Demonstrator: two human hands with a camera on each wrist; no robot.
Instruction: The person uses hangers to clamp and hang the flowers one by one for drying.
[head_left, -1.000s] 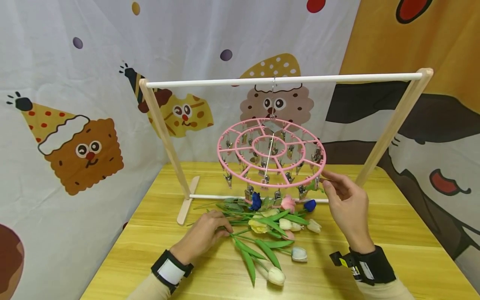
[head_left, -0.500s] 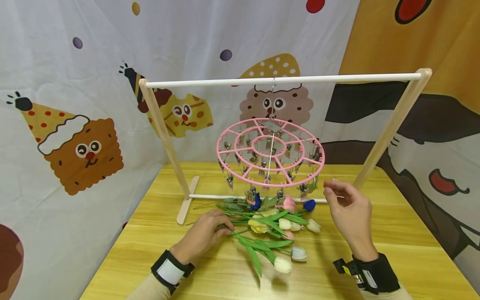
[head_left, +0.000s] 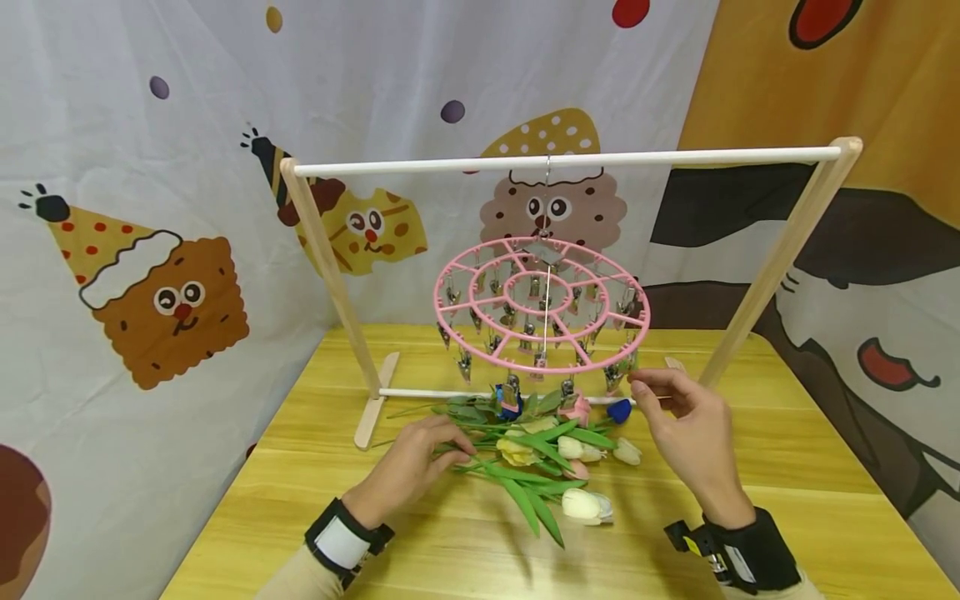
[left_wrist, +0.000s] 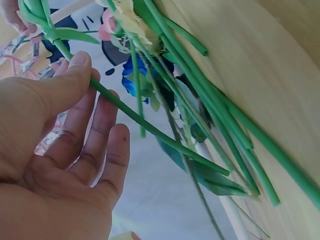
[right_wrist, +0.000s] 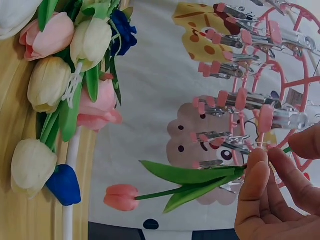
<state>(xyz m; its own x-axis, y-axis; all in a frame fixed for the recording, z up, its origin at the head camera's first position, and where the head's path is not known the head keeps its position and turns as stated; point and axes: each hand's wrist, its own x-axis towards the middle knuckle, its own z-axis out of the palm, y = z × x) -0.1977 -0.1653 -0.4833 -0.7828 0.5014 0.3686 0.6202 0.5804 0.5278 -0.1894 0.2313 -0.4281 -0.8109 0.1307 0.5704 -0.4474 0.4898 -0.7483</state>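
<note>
My left hand (head_left: 420, 458) pinches the green stem of a white tulip (head_left: 581, 505), whose long leaves spread to the right above the table. In the left wrist view the tulip's stem (left_wrist: 145, 122) lies between thumb and fingers. My right hand (head_left: 693, 425) is at the near right rim of a pink round clip hanger (head_left: 637, 340). There, in the right wrist view, its fingertips pinch at the stem of a pink tulip (right_wrist: 121, 197), which hangs by the metal clips with its flower clear of the heap. The fingers hide part of that stem.
The hanger hangs from a white rail (head_left: 420, 166) on a wooden frame (head_left: 780, 258) standing on the table (head_left: 300, 508). Beneath it lie yellow, white and pink flowers, a blue rose (right_wrist: 123, 33) and a blue tulip (head_left: 619, 411). A printed cloth (head_left: 225, 50) hangs behind.
The white tulip has risen and swung away from me, overlapping the pale tulip. My right hand backed off from the hanger, then came back left to it. The hanger's clips swung slightly.
</note>
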